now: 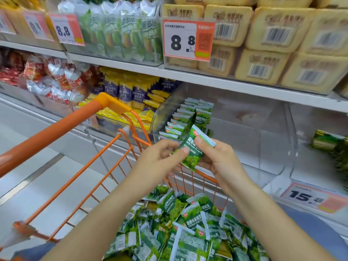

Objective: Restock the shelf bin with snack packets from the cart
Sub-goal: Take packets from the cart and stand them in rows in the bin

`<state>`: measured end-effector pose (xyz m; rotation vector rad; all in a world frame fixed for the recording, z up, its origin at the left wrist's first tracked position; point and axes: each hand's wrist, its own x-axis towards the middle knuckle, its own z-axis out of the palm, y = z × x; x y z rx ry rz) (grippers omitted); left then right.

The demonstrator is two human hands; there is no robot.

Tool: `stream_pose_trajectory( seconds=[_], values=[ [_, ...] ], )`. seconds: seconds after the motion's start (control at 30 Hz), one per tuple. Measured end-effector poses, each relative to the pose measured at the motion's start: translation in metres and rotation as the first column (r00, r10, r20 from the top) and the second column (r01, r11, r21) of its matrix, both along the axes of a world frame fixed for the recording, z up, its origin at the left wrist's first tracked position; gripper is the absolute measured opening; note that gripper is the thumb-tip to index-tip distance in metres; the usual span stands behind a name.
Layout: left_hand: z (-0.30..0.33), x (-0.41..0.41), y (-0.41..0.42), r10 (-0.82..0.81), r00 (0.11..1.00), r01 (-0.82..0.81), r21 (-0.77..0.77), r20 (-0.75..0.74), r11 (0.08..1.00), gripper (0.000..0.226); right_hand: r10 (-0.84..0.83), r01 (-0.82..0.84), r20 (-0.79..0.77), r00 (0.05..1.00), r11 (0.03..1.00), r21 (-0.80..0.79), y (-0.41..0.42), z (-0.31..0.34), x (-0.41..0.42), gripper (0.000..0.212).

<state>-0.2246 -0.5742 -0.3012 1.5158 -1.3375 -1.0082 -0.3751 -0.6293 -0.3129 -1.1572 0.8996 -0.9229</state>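
Loose green snack packets point(188, 228) fill the orange cart point(79, 129) at the bottom of the frame, and just above them your left hand point(160, 157) and right hand point(216, 159) together pinch one green packet point(194, 147) at mid-frame. It looks light, soft and crinkly, probably slick, so grip its flat sealed edges. Beyond it, right of centre, the clear shelf bin point(273, 140) holds a short upright row.

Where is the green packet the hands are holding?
Middle of the head view: the green packet sits between both hands, above the orange cart, before the clear bin.
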Motion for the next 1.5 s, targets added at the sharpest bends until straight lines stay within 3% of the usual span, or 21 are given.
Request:
stream_pose_trajectory(
  seconds=[0.07,0.2,0.3,0.4,0.5,0.6,0.67,0.73,0.83,0.93,1.1,1.2,1.3,1.4,1.5],
  values=[
    [-0.006,-0.004,-0.007,-0.01,0.999,0.01,-0.003,0.048,1.0,0.018,-0.013,0.011,-0.019,1.0,0.998,-0.062,0.002,-0.001,-0.002,0.018],
    [-0.017,-0.002,-0.028,0.021,0.965,0.007,-0.103,0.261,0.995,0.04,-0.075,0.074,-0.02,0.997,0.995,-0.066,-0.002,-0.002,-0.009,0.026],
    [-0.03,0.01,-0.053,0.123,0.789,0.048,-0.261,0.602,0.964,0.051,-0.265,0.268,0.063,0.962,0.963,-0.039,-0.01,-0.001,-0.016,0.026],
    [-0.052,0.016,-0.07,0.165,0.581,0.091,-0.265,0.797,0.96,0.061,-0.389,0.389,0.109,0.915,0.921,0.02,-0.027,0.007,-0.028,0.018],
    [-0.064,0.013,-0.073,0.207,0.548,0.087,-0.301,0.81,0.95,0.055,-0.442,0.419,0.105,0.891,0.888,0.188,-0.06,0.015,-0.034,0.009],
    [-0.064,0.012,-0.073,0.261,0.537,0.096,-0.366,0.802,0.926,0.046,-0.525,0.393,0.089,0.846,0.728,0.562,-0.101,0.005,-0.029,0.011],
    [-0.064,0.012,-0.073,0.258,0.536,0.092,-0.36,0.803,0.928,0.046,-0.556,0.363,0.07,0.828,0.627,0.689,-0.117,0.0,-0.02,0.013],
    [-0.065,0.012,-0.073,0.267,0.536,0.082,-0.364,0.801,0.928,0.044,-0.579,0.415,0.011,0.815,0.596,0.687,-0.127,-0.006,-0.008,0.008],
    [-0.067,0.013,-0.075,0.273,0.534,0.089,-0.374,0.8,0.923,0.043,-0.552,0.446,-0.03,0.833,0.64,0.626,-0.136,-0.018,0.011,0.01],
    [-0.066,0.013,-0.075,0.275,0.532,0.099,-0.382,0.801,0.919,0.044,-0.43,0.441,-0.157,0.889,0.709,0.551,-0.148,-0.031,0.022,0.014],
    [-0.067,0.013,-0.075,0.268,0.525,0.121,-0.382,0.808,0.916,0.044,-0.218,0.411,-0.415,0.883,0.785,0.464,-0.161,-0.048,0.025,0.014],
    [-0.067,0.013,-0.075,0.262,0.521,0.119,-0.373,0.812,0.92,0.045,-0.141,0.401,-0.695,0.705,0.888,0.226,-0.165,-0.049,0.028,0.05],
    [-0.067,0.014,-0.076,0.262,0.521,0.116,-0.371,0.812,0.921,0.045,-0.186,0.287,-0.866,0.463,0.956,-0.052,-0.17,-0.041,0.028,0.049],
    [-0.067,0.014,-0.076,0.27,0.531,0.112,-0.382,0.803,0.917,0.044,-0.268,0.157,-0.902,0.339,0.961,-0.227,-0.18,-0.04,0.026,0.047],
    [-0.068,0.013,-0.077,0.289,0.537,0.108,-0.405,0.793,0.908,0.042,-0.315,-0.114,-0.949,0.021,0.942,-0.315,-0.189,-0.031,0.023,0.044]
  ],
)
